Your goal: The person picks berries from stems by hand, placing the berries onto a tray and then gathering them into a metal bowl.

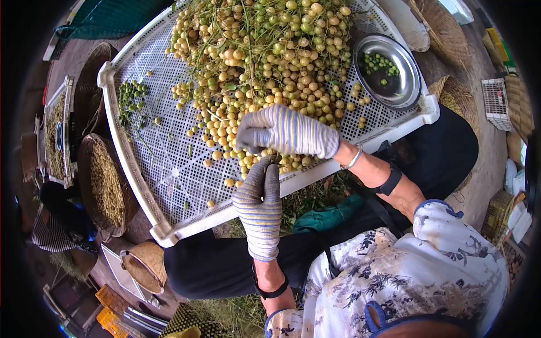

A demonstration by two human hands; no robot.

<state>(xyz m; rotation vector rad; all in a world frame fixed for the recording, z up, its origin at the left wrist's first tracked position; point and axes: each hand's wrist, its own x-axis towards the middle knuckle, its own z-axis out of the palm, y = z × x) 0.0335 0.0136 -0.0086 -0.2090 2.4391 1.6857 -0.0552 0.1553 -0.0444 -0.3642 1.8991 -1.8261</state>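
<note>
A big heap of round yellow-green fruits on thin stems (304,62) covers much of a white perforated tray (163,174). Both my hands wear striped knit gloves with grey fingers. At the tray's near edge, my left hand (258,205) has thumb and fingertips pinched together; what is between them is too small to make out. Just above it, my right hand (287,132) is closed with its fingers curled down over the fruits, hiding whatever they grip. A metal bowl (414,84) with several small green fruits sits at the tray's right side.
A small green fruit cluster (132,96) lies on the tray's left. Left of the tray stand a basket of pale fruits (84,186) and a smaller woven basket (152,270). Another person (56,231) sits at far left. Green cloth (329,214) lies below the tray's edge.
</note>
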